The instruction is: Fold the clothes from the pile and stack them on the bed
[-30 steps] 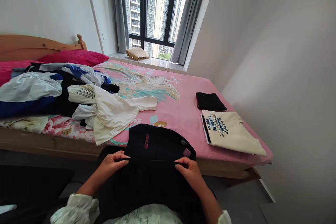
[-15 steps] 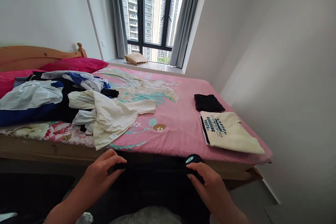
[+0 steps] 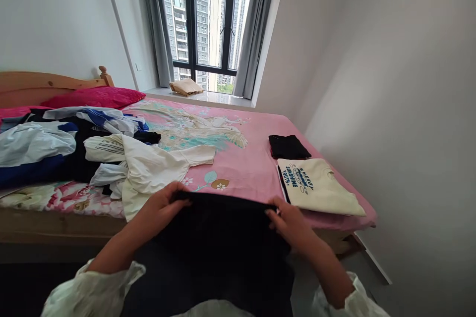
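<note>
A black garment [image 3: 226, 242] hangs stretched between my two hands in front of the bed. My left hand [image 3: 167, 210] pinches one end of its straight top edge, thumb and fingers closed on the cloth. At the other end, my right hand [image 3: 290, 220] grips the same edge. The lower part of the garment drops toward my body, and its exact kind is unclear. Just beyond my left hand lies a loose cream shirt [image 3: 148, 163]. To the right of my right hand, a folded cream T-shirt [image 3: 320, 185] with dark blue lettering rests on other folded clothing.
A pink flowered bedsheet [image 3: 245, 173] covers the bed. Rumpled clothes [image 3: 37, 143] are heaped at its left, near a red pillow [image 3: 96, 97]. A folded black garment [image 3: 288, 147] lies at the right side. A tan folded item [image 3: 186, 87] sits on the windowsill.
Both hands have risen, lifting the black garment's top edge above the bed's front edge. The light green mark near my right hand no longer shows. The view has shifted slightly.
</note>
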The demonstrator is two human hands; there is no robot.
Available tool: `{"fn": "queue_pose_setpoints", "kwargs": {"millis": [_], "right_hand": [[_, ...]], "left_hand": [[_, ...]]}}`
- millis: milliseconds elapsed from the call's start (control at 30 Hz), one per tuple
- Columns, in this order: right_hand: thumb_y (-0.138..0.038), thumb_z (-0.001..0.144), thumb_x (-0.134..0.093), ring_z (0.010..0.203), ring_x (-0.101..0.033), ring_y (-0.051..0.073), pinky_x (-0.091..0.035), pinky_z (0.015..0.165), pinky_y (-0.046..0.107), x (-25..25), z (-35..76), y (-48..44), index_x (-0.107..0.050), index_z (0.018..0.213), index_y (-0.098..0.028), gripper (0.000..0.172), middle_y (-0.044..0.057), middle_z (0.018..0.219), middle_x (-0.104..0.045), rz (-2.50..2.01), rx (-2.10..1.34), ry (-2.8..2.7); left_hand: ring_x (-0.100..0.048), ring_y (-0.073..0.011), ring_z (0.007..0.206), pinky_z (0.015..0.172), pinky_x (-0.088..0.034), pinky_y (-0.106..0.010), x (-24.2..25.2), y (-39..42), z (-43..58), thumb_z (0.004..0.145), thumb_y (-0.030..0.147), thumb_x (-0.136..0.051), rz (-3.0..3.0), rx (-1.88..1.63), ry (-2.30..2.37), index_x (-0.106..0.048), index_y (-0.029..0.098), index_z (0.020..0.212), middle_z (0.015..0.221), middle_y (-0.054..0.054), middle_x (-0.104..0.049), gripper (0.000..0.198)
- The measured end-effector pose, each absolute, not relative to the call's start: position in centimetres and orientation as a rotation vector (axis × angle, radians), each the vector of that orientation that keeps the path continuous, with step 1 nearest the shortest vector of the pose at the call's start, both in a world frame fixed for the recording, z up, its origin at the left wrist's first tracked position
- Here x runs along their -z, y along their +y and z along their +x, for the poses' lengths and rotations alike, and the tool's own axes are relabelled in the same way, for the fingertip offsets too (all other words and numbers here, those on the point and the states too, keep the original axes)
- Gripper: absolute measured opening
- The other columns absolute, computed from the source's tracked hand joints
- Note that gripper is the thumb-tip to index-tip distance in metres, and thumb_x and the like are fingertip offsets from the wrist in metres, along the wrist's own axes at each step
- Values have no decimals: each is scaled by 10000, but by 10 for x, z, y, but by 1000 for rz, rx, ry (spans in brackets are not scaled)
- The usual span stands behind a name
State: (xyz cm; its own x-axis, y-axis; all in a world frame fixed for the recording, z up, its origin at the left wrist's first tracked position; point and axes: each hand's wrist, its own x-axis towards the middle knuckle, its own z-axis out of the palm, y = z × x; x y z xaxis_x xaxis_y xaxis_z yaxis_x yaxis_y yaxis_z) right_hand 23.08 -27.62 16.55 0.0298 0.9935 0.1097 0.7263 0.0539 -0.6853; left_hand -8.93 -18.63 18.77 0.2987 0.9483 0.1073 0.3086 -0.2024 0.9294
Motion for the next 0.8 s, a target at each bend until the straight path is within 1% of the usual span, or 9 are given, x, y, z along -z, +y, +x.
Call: {"fn": "queue_pose_setpoints", "kwargs": {"millis": [100, 167, 267, 333, 433, 533, 600, 700, 800], "right_hand": [[-311, 864, -469, 744, -594, 165, -450, 705, 288, -212, 252, -254, -565, 964, -221, 165, 11, 812, -633, -1631, -107, -1697], [-292, 873, -466, 844, -594, 171, -456, 784, 309, -238, 258, -245, -563, 1006, -229, 177, 26, 944, -636, -1504, 89, -1673], [-227, 867, -462, 1042, -545, 193, -422, 930, 354, -237, 252, -231, -567, 1004, -221, 173, 61, 1120, -577, -1366, 242, -1710], [-189, 849, -470, 1108, -501, 209, -400, 971, 370, -203, 241, -219, -586, 974, -211, 172, 86, 1160, -532, -1394, 255, -1738], [-118, 808, -478, 1068, -514, 206, -418, 954, 351, -120, 218, -205, -620, 953, -203, 220, 97, 1129, -520, -1530, 90, -1794], [-47, 747, -482, 1014, -540, 205, -449, 900, 338, -36, 197, -204, -642, 909, -212, 281, 84, 1073, -548, -1651, -120, -1841], [-25, 728, -475, 1021, -539, 211, -443, 907, 351, 1, 188, -209, -647, 908, -213, 312, 79, 1057, -559, -1675, -169, -1823], [-29, 728, -473, 1057, -523, 224, -419, 944, 381, 19, 184, -217, -644, 944, -208, 329, 90, 1094, -551, -1673, -166, -1761], [-42, 712, -471, 1101, -501, 222, -400, 984, 382, 14, 189, -220, -617, 1021, -203, 378, 99, 1144, -535, -1581, -221, -1735]], "left_hand": [[-606, -203, 920, 850, -467, -327, -210, -157, -63, 695, 409, -685, 1761, -1194, 963, -572, 174, 854, 957, -42, -680, 305], [-580, -225, 1049, 909, -445, -361, -219, -144, -54, 703, 376, -687, 1729, -1346, 826, -541, 166, 846, 1133, -91, -645, 293], [-552, -240, 1129, 961, -416, -393, -209, -133, -55, 689, 343, -686, 1710, -1425, 806, -526, 178, 813, 1188, -118, -625, 262], [-529, -254, 1167, 1002, -387, -404, -183, -131, -66, 669, 331, -677, 1706, -1372, 874, -540, 189, 801, 1201, -115, -622, 238], [-504, -282, 1196, 1045, -343, -410, -120, -138, -89, 675, 370, -633, 1660, -1187, 1034, -584, 190, 750, 1207, -108, -622, 201], [-551, -315, 1126, 1041, -345, -426, -49, -154, -110, 642, 481, -658, 1396, -1042, 1351, -579, 177, 628, 1072, -125, -674, 314], [-585, -307, 1065, 981, -411, -406, -13, -164, -118, 539, 482, -742, 1187, -1062, 1481, -626, 164, 742, 1008, -112, -681, 395], [-631, -237, 944, 777, -513, -331, 13, -170, -121, 478, 430, -803, 891, -1170, 1512, -576, 181, 1003, 1027, -79, -652, 624], [-654, -192, 816, 664, -530, -313, 10, -162, -117, 577, 454, -762, 689, -1048, 1472, -542, 196, 1035, 1005, -72, -655, 569]]}}
